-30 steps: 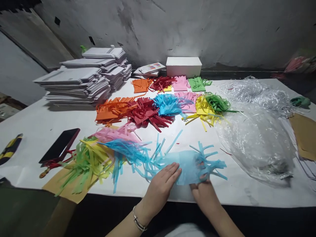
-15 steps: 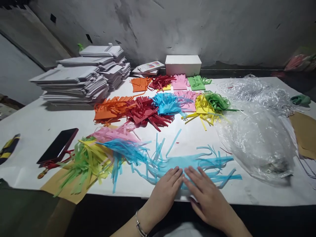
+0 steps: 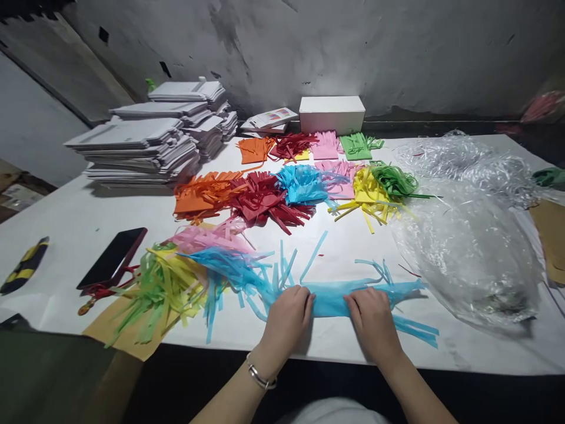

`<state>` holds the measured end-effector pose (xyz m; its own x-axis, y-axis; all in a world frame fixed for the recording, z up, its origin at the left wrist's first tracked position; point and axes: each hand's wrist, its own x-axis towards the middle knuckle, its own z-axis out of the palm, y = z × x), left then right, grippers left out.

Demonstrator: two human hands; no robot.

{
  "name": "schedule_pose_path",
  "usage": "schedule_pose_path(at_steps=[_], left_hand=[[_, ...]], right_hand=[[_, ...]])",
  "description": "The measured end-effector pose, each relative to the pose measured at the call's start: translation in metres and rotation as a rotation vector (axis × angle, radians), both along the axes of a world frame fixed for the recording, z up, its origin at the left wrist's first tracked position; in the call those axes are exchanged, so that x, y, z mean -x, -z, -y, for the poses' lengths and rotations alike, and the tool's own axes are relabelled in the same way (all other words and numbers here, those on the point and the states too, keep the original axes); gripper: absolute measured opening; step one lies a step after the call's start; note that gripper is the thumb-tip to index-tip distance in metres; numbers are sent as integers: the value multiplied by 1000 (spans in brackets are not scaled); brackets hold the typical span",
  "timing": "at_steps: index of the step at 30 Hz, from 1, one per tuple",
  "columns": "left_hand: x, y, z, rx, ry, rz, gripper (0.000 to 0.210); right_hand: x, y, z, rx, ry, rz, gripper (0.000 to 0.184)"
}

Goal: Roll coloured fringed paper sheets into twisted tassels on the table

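Note:
A light-blue sheet of fringed tissue paper lies near the table's front edge, its cut strips spreading to both sides. My left hand is closed on the left part of its solid middle band. On the right part, my right hand grips the same band, thumb toward the centre. The near edge looks folded or gathered between the two hands. Left of it rests a heap of fringed paper: blue fringe, pink fringe, and yellow and green fringe.
Fringed bundles in orange, dark red, blue and yellow lie beyond. Paper stacks and a white box stand behind. A phone lies left; a clear plastic bag bulges at right.
My hands were flat and close together on the blue tissue paper. Now they are farther apart, with fingers curled around its band, which has become narrower. The view has shifted slightly.

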<state>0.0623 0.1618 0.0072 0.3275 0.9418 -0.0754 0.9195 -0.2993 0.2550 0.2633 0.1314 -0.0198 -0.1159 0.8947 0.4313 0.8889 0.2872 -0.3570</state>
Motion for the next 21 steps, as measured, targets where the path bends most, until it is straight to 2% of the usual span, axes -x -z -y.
schedule_pose_path(at_steps=[4, 8, 13, 15, 18, 21], left_hand=[[-9, -2, -13, 15, -69, -68, 24], [-9, -2, -18, 46, -76, -107, 24], [-8, 0, -22, 56, -60, -112, 24], [-7, 2, -24, 54, -56, -102, 24], [-5, 1, -27, 45, -50, -69, 22], [-1, -3, -26, 13, -52, -14, 16]], right_hand=[[5, 6, -20, -6, 56, 123, 41], [7, 8, -29, -15, 87, 182, 38], [7, -7, -22, -90, 128, 146, 13], [7, -13, -15, -130, 8, 132, 13], [9, -12, -9, -145, -283, 155, 18], [10, -4, -11, -148, -388, 160, 21]])
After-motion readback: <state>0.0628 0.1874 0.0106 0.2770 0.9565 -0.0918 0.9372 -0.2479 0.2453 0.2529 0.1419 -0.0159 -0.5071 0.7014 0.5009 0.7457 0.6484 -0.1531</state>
